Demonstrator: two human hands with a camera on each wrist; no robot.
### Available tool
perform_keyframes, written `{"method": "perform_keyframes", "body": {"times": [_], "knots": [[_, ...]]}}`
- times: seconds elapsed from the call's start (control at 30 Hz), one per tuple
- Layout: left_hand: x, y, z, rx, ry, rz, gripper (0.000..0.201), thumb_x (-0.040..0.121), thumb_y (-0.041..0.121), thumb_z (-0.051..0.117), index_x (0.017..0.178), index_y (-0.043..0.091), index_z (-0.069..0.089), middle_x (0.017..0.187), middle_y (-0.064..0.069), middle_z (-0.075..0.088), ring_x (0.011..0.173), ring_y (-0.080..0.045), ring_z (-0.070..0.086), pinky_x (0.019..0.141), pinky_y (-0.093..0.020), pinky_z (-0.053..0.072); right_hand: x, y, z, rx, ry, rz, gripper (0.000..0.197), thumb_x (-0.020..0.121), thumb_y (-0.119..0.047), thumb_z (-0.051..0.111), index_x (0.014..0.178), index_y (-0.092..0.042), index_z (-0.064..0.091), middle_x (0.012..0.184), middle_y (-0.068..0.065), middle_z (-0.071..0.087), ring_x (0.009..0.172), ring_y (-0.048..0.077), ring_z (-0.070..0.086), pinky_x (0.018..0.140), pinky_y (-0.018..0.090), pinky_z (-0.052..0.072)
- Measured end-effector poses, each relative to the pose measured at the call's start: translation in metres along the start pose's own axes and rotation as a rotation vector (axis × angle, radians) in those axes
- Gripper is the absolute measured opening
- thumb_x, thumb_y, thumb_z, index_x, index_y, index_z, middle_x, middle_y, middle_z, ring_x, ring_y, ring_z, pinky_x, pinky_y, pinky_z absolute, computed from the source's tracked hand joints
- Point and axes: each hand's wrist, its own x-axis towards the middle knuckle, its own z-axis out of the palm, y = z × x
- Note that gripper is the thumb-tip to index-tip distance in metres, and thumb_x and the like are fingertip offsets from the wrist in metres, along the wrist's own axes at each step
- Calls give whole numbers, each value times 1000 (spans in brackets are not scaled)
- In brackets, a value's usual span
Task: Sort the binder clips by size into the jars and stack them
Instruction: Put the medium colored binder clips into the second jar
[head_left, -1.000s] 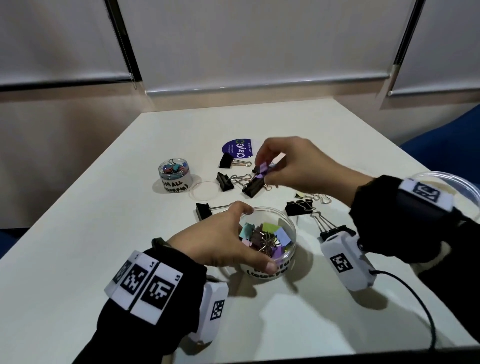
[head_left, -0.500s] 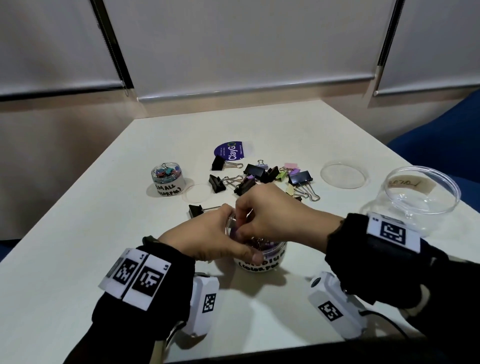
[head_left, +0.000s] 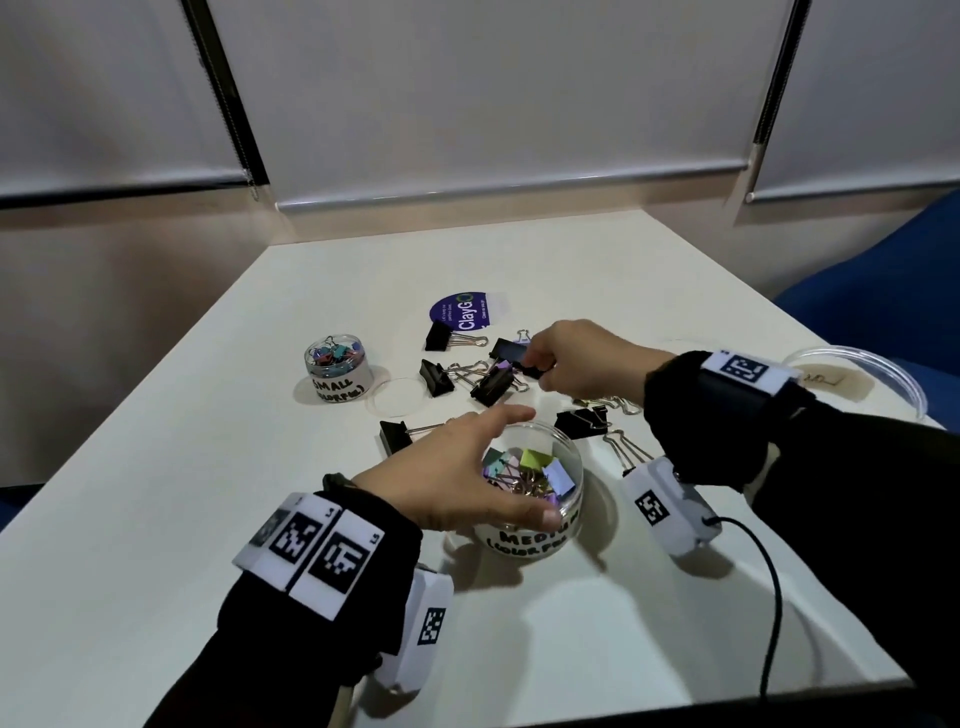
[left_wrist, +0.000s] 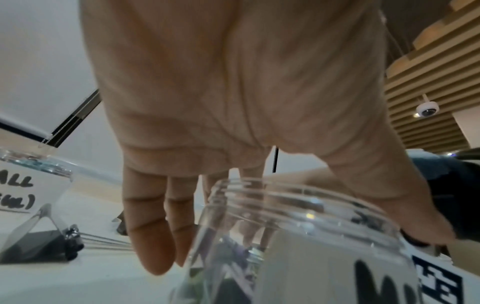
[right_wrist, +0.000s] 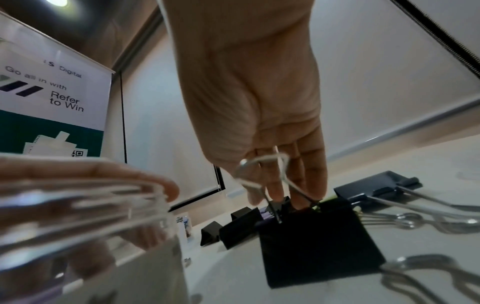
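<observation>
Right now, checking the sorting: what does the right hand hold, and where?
A black binder clip, pinched by the right hand's fingers at its top edge beside the wire handle.

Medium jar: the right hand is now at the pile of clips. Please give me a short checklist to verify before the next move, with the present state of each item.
1. Medium jar is open, no lid on it: ok.
2. Left hand steadies the jar, thumb on its near wall, fingers on the far side: ok.
3. Room in the jar for one more clip: ok; the colourful clips lie below the rim.
4. Right hand has a clip firmly pinched: cannot tell; its fingertips are down among the black clips.
5. The clip it reaches for is medium and colourful: cannot tell; the fingers hide it.
</observation>
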Motion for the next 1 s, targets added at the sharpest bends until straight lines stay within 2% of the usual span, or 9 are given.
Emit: {"method": "perform_keyframes", "body": {"times": [0.13, 0.33, 0.47, 0.53, 0.63, 0.8, 0.87, 0.93, 1.0], "knots": [[2, -1, 4, 2, 43, -18, 97, 62, 53, 83, 142, 49, 29, 136, 9, 43, 111, -11, 55, 98, -30, 46, 8, -7, 7, -107, -186, -64, 60, 90, -1, 42, 146, -22, 38, 146, 5, 45, 129, 23, 46, 86, 21, 36], [2, -2, 5, 4, 68, -48, 97, 61, 56, 83, 141, 49, 28, 137, 6, 42, 113, -12, 55, 99, -32, 47, 18, -7, 16, 102, -197, -97, 60, 87, 2, 41, 139, -27, 48, 134, -4, 57, 109, 15, 56, 81, 24, 47], [2, -1, 3, -8, 53, -62, 96, 61, 53, 84, 140, 48, 29, 127, 10, 43, 111, -10, 56, 98, -32, 48, 16, -3, 11, 2, -185, -86, 65, 89, 2, 36, 148, -24, 32, 142, 4, 48, 121, 22, 50, 78, 22, 37], [1, 0, 3, -22, 48, -61, 96, 61, 52, 84, 139, 49, 30, 125, 11, 43, 109, -10, 58, 97, -33, 49, 14, -1, 13, -83, -280, -93, 58, 89, 0, 38, 141, -24, 43, 136, 4, 52, 115, 24, 53, 76, 26, 40], [2, -1, 3, -29, 49, -61, 96, 59, 53, 85, 138, 51, 30, 126, 11, 44, 107, -10, 59, 96, -34, 50, 12, 0, 13, -81, -262, -94, 35, 94, -10, 45, 121, -21, 64, 125, 0, 62, 109, 21, 58, 85, 30, 45], [2, -3, 3, -25, 39, -70, 98, 55, 57, 84, 137, 54, 29, 126, 11, 43, 111, -10, 56, 96, -33, 50, 6, 3, 15, -100, -147, -90, 14, 82, -12, 62, 84, -6, 74, 85, 10, 72, 80, 23, 65, 59, 26, 42], [3, -3, 3, -23, 30, -71, 101, 51, 62, 82, 136, 55, 28, 128, 11, 43, 112, -10, 56, 95, -34, 51, 4, 7, 15, -133, -111, -84, 11, 77, -14, 67, 79, -5, 74, 79, 11, 72, 73, 22, 63, 56, 27, 44], [3, -4, 3, -31, 29, -71, 102, 47, 63, 80, 134, 57, 28, 128, 12, 43, 112, -10, 56, 95, -33, 52, 6, 9, 12, -122, -81, -92, 15, 79, -13, 66, 91, -6, 73, 91, 11, 72, 86, 23, 64, 71, 33, 52], [3, -4, 3, -38, 29, -69, 103, 45, 65, 79, 133, 59, 27, 128, 13, 42, 112, -9, 56, 96, -32, 51, 9, 7, 10, -114, -120, -105, 36, 85, -10, 58, 121, -12, 63, 118, 8, 65, 106, 24, 59, 86, 36, 52]]}}
